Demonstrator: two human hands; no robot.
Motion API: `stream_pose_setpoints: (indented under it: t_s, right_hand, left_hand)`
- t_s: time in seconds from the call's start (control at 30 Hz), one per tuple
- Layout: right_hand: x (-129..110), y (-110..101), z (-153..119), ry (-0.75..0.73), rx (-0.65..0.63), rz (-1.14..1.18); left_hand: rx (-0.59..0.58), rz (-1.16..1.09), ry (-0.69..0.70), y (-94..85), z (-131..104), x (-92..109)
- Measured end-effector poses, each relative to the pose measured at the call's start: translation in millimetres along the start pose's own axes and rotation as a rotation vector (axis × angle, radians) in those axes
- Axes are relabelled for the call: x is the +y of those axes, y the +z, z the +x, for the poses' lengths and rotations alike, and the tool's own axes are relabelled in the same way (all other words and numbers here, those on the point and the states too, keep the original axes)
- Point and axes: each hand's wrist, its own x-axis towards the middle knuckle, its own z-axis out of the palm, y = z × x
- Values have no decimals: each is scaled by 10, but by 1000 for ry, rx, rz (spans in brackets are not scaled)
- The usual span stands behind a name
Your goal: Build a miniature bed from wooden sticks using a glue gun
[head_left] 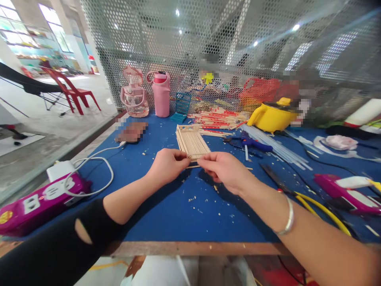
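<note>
Two hands pinch the near edge of a stick panel

We see the left hand [169, 165] and the right hand [222, 169] close together, thumbs and forefingers pinched on the near edge of a stick panel [192, 142]. The panel, pale thin sticks laid side by side, lies at the middle of the blue tabletop [166, 216], stretching away from the fingertips. Just beyond it we find a heap of red-marked sticks [220, 119]. To its right lie a blue-handled tool [256, 143] and translucent rods [278, 147], with a yellow pot [272, 118] behind them. On the left we see a white cable [111, 169] and a purple power strip [50, 202]. Farther back, a pink bottle [161, 97] and a clear bottle [135, 106] stand upright before a perforated metal screen [166, 39]. A red chair [79, 91] stands well apart, beyond the table's left edge.
</note>
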Motion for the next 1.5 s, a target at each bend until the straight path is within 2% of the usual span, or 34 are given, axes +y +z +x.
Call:
stream_pose_setpoints:
  t_s: [0.07, 0.13, 0.43, 0.77, 0.83, 0.93, 1.0, 1.1, 1.2, 1.27, 1.37, 1.5]
  right_hand:
    - [12, 129, 20, 156, 47, 373]
    - [14, 234, 29, 213, 87, 486]
    - [-32, 376, 5, 215, 187, 620]
    - [10, 404, -1, 142, 205, 517]
    - [19, 352, -67, 156, 183, 468]
    - [50, 155, -213, 194, 72, 328]
    - [86, -33, -298, 108, 45, -2]
    - [159, -285, -327, -165, 156, -691]
    - [231, -396, -245, -240, 163, -1024]
    - [257, -407, -180, -266, 104, -1096]
    - [233, -439, -159, -349, 61, -1075]
    - [159, -675, -342, -347, 135, -982]
  left_hand:
    - [1, -28, -8, 15, -10, 2]
    - [6, -54, -9, 29, -16, 3]
    - [-13, -96, 29, 27, -7, -28]
    - [-49, -54, 51, 17, 20, -38]
    - [-54, -30, 69, 0, 30, -50]
    - [-77, 9, 96, -30, 46, -64]
    - [-88, 29, 114, -42, 58, -71]
    - [-94, 65, 134, -64, 85, -88]
    - [-81, 112, 126, -118, 130, -119]
    - [-94, 123, 113, -165, 161, -137]
    - [-151, 111, 112, -214, 185, -144]
    - [-128, 13, 76, -207, 159, -117]
